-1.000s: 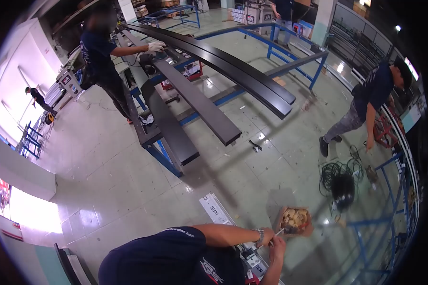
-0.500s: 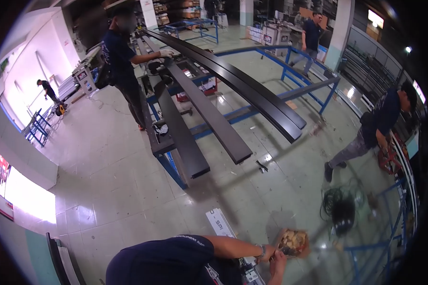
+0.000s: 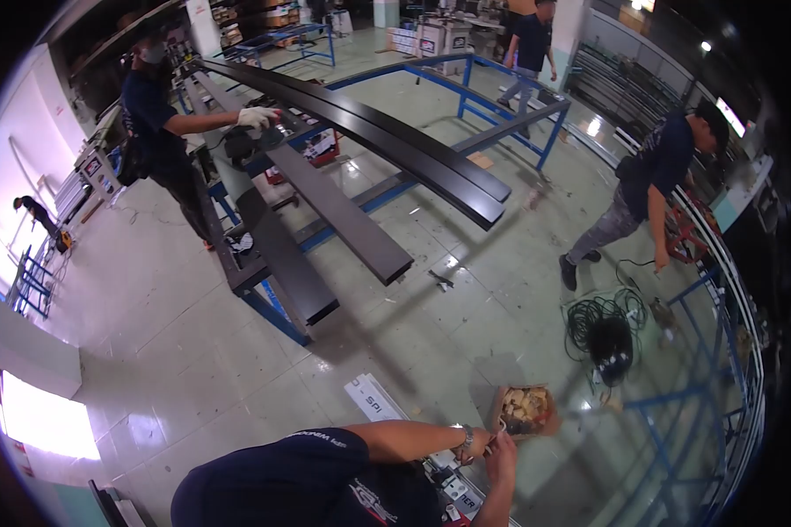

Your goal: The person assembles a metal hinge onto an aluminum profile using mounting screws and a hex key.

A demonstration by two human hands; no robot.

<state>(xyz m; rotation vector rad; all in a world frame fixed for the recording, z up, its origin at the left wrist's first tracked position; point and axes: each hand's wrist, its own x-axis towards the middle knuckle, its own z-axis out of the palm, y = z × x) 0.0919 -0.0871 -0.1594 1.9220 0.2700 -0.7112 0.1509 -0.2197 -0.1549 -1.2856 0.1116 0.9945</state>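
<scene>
My two hands meet at the near edge of a small open cardboard box [image 3: 526,409] of pale brown pieces on the floor. My left hand [image 3: 478,441], with a watch on its wrist, is closed on a small thin item that points at the box. Just below it, my right hand [image 3: 504,450] is raised and touches or nearly touches the left. Its fingers are too small to read. My dark blue shirt fills the bottom edge.
A white printed strip [image 3: 371,402] lies on the floor by my arm. A black cable coil [image 3: 602,329] lies beyond the box. Long black beams [image 3: 360,132] rest on blue frames, where a gloved person [image 3: 154,114] works. Another person [image 3: 655,171] bends at the right by a blue rack [image 3: 707,413].
The view has swung, so the scene sits lower and to the left. My hands stay together at the box. The person at the right has straightened a little and reaches down.
</scene>
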